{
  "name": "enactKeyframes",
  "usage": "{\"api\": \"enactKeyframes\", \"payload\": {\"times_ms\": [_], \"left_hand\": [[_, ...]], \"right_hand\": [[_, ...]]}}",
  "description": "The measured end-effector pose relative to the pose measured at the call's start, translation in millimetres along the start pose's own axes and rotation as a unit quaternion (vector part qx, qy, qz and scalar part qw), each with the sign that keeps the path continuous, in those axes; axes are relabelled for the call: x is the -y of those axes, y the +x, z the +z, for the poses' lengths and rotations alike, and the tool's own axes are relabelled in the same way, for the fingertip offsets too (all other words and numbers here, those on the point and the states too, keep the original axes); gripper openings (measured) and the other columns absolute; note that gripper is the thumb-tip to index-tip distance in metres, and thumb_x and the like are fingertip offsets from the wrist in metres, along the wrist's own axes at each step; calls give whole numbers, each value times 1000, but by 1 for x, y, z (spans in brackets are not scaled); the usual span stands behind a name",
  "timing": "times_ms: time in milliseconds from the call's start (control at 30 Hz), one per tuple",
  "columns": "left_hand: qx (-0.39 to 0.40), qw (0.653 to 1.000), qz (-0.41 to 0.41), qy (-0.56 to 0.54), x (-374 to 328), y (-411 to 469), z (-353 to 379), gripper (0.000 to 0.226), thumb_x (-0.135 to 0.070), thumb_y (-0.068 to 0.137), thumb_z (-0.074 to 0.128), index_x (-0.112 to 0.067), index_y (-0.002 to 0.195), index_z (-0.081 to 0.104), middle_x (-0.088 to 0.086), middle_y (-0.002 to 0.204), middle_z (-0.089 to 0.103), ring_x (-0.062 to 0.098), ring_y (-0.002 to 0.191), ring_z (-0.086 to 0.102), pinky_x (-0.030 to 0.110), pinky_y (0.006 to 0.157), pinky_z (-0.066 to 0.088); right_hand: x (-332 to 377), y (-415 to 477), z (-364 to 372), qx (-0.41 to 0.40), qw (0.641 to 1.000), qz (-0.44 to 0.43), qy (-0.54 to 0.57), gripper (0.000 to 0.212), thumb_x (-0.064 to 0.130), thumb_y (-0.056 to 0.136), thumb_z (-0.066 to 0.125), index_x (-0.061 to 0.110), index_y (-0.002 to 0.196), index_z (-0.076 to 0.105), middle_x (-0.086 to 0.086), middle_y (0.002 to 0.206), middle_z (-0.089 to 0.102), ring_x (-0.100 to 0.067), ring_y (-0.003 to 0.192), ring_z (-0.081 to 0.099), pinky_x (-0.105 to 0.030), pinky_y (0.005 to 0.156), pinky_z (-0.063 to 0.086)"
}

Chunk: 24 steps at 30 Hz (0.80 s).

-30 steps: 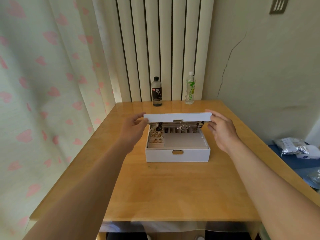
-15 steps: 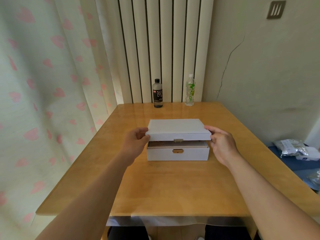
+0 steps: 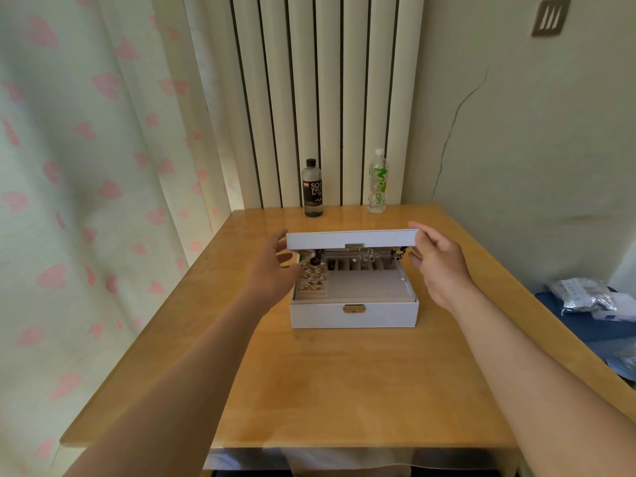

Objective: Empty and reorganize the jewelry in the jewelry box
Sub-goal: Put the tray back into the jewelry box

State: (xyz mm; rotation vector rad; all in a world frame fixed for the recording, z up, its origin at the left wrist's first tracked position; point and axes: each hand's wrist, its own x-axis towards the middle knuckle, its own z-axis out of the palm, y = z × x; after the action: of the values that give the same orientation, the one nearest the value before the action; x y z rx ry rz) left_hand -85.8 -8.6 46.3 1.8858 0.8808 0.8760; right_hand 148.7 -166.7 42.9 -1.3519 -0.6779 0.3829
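- While the lid [image 3: 351,239] is only part way up, the box [image 3: 354,315] sits in the middle of the table [image 3: 344,390], with its gold latch [image 3: 353,308] facing the person.
- The right hand [image 3: 440,266] pinches the right end of the lid, with the thumb on top and curled fingers under it. That grip is likely what holds the lid up.
- The left hand [image 3: 272,273] is open, with its fingers fairly straight and spread. One fingertip touches the left end of the lid. It seems to steady that side, not grip it.
- A hand at each end probably helps the lid lift evenly, so the box does not twist or slide.
- Inside, gold rings [image 3: 311,280] sit in soft rows on the left side, and small slots [image 3: 354,265] run along the back.
- More jewelry [image 3: 371,257] hangs just under the lid, but it is too small to name each piece.
- No jewelry lies on the table, so the job looks to be just at the start. The lid likely needs to go all the way back so both hands are free to pick things out.
- A dark bottle [image 3: 313,189] and a clear bottle [image 3: 377,182] stand at the far edge of the table, well apart from the box, so they are not in the way.
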Motion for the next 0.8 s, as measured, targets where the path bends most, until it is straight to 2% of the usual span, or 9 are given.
{"api": "enactKeyframes", "payload": {"times_ms": [167,233,300,433,500,600,733,800], "left_hand": [[-17,999,32,10,-4,15,3,54,-23,95,67,-32,143,45,-17,127,54,10,118,56,37,94,52],[-21,999,44,-3,-9,23,3,43,-22,99,60,-30,140,48,-16,121,57,9,115,56,28,87,50],[-29,998,54,-1,-13,33,4,41,-20,101,57,-26,141,49,-12,120,58,9,113,56,20,81,47],[-27,999,45,-11,-18,53,5,43,-15,99,59,-22,140,51,-6,126,60,14,116,56,35,95,50],[-20,999,38,-25,-17,65,8,45,-9,98,58,-22,141,51,-6,130,58,17,118,56,32,93,50],[-19,998,39,-44,-17,84,12,48,-5,96,59,-23,140,51,-6,128,58,18,114,60,30,89,52],[-1,998,42,-49,-12,111,15,50,-8,94,63,-26,139,52,-7,124,59,13,107,63,25,80,56],[6,998,44,-36,-8,122,17,53,-7,92,64,-28,140,52,-7,121,59,13,105,63,29,80,58]], "right_hand": [[12,9,7,-22,999,-9,-45,27,26,106,45,30,125,65,5,126,61,-5,105,58,-38,99,53],[15,17,9,-34,998,-11,-56,28,30,106,46,28,129,63,7,123,62,-6,103,59,-42,99,54],[18,28,12,-49,996,-15,-66,33,34,105,48,23,135,59,10,119,61,-12,110,59,-44,103,51],[22,48,18,-51,996,-15,-77,36,36,104,48,20,135,57,20,106,58,-14,115,57,-41,106,48],[21,58,20,-45,997,-6,-66,33,30,104,49,18,134,56,17,107,59,-13,115,57,-36,104,47],[18,72,25,-17,998,-3,-54,31,12,101,52,17,131,58,8,116,66,-9,111,61,-23,87,48],[12,93,30,14,998,-6,-69,45,0,96,50,23,133,57,1,132,61,-12,120,58,-26,91,50],[10,103,32,17,996,-10,-81,48,-3,96,49,23,135,56,5,130,59,0,109,58,-15,80,47]]}}
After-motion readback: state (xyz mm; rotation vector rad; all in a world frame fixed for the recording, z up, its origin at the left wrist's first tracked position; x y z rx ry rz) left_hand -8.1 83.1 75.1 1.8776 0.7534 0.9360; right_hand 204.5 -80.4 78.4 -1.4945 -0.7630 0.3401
